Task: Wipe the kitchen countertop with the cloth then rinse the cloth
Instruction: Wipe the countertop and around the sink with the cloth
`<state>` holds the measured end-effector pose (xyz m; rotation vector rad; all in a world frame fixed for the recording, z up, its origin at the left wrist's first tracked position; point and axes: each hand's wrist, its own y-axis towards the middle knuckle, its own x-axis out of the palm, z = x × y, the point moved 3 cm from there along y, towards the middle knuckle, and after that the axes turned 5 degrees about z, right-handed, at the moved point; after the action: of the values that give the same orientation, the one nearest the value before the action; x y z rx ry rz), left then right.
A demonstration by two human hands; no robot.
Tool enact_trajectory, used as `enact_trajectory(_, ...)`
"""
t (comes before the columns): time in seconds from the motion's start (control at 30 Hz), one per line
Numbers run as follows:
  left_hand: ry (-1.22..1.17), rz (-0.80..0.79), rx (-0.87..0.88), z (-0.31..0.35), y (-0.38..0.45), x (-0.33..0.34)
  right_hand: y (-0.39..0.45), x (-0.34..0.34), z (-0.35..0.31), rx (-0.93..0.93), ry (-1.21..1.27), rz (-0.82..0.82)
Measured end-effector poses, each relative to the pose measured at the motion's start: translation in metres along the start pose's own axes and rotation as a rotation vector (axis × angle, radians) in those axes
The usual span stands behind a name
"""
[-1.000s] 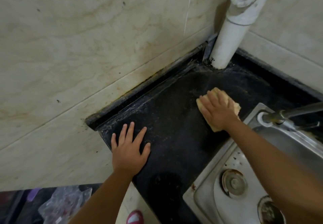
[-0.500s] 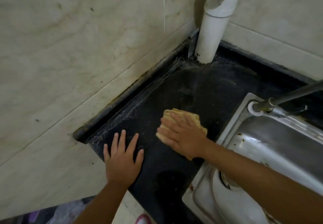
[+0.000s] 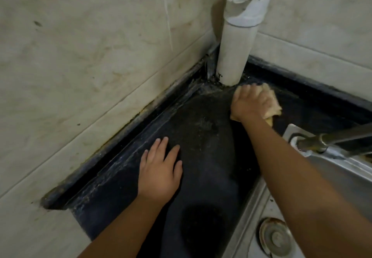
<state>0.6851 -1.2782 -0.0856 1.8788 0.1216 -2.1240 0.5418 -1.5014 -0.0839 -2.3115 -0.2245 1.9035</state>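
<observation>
Pipe: a white pipe (image 3: 233,56) comes down the corner where the two tiled walls (image 3: 80,66) meet and ends on the countertop; dark grime rings its foot; it stands right in front of the wiping hand, closing off the far corner
Sink: a steel sink (image 3: 340,179) lies to the right of the dark surface, its rim just beside the right forearm; a round drain fitting (image 3: 274,237) shows near the bottom edge
Tap: a metal tap (image 3: 332,139) rises from the sink's back rim and reaches off to the right, crossing close over the right forearm
Wall edge: a dirty dark strip runs along the foot of the left wall, with brownish staining on the grout above it
Countertop: the black countertop (image 3: 201,157) is speckled and shows a dull wet sheen near the corner
Cloth: the yellow cloth (image 3: 271,105) is crumpled and lies on the countertop at the far corner, just right of the pipe's foot, mostly hidden under the hand
Right hand: the right hand (image 3: 249,103) presses down on the cloth, fingers bent over it and gripping it
Left hand: the left hand (image 3: 161,169) rests flat on the countertop near the front, well apart from the cloth, fingers straight and slightly spread, holding nothing
</observation>
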Motion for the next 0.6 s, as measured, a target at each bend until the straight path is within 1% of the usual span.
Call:
enact_trajectory(0.1,-0.035,0.029,-0.004,0.011,0.018,0.009,-0.009,0.015,-0.029,-0.193,-0.009,-0.012)
enact_trajectory(0.17,-0.071,0.034,-0.007,0.015,0.025,0.017,-0.027,0.023,-0.037,-0.374,-0.071,-0.040)
enact_trajectory(0.23,-0.092,-0.008,-0.029,0.018,0.030,0.020,-0.048,0.026,-0.029,-0.575,-0.136,-0.050)
enact_trajectory(0.27,-0.099,-0.042,-0.041,0.019,0.032,0.021,-0.052,0.025,-0.018,-0.634,-0.147,-0.052)
enact_trajectory(0.3,-0.104,-0.081,-0.046,0.020,0.034,0.023,-0.050,0.021,-0.004,-0.637,-0.143,-0.049)
enact_trajectory(0.33,-0.102,-0.110,-0.046,0.023,0.033,0.023,-0.042,0.017,0.013,-0.591,-0.141,-0.036)
enact_trajectory(0.43,-0.102,-0.138,-0.071,0.030,0.030,0.023,0.000,-0.002,0.060,-0.306,-0.131,-0.038)
enact_trajectory(0.47,-0.101,-0.143,-0.080,0.032,0.029,0.023,0.011,-0.007,0.068,-0.239,-0.120,-0.037)
enact_trajectory(0.6,-0.115,-0.153,-0.076,0.034,0.030,0.023,0.019,-0.007,0.069,-0.076,-0.042,-0.030)
